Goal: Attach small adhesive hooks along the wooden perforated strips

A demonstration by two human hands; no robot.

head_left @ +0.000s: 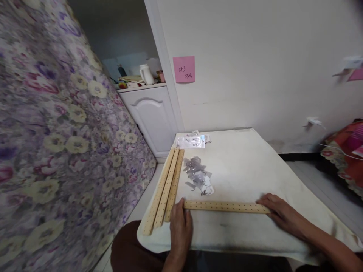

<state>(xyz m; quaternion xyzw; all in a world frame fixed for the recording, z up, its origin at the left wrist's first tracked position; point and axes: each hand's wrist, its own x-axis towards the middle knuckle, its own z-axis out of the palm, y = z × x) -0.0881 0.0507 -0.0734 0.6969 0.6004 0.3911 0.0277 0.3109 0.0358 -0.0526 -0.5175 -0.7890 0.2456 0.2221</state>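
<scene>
A narrow wooden strip with rows of small holes point(224, 206) lies crosswise near the front of the table. My left hand point(180, 224) grips its left end, the fingers closed around the edge. At the opposite end, my right hand point(276, 211) pinches the strip between thumb and fingers. Close to my left hand, several similar perforated strips point(166, 185) lie side by side along the table's left edge. Beyond the held strip is a loose pile of small clear plastic packets point(198, 175); what is inside them is too small to tell.
A cream cloth covers the table point(238, 166). Clear blister packs point(190, 142) lie at its far left corner. A floral curtain point(70, 143) hangs at the left, and a white wall point(241, 68) carrying a pink note point(184, 69) stands behind. A white jug point(146, 74) rests on a cabinet.
</scene>
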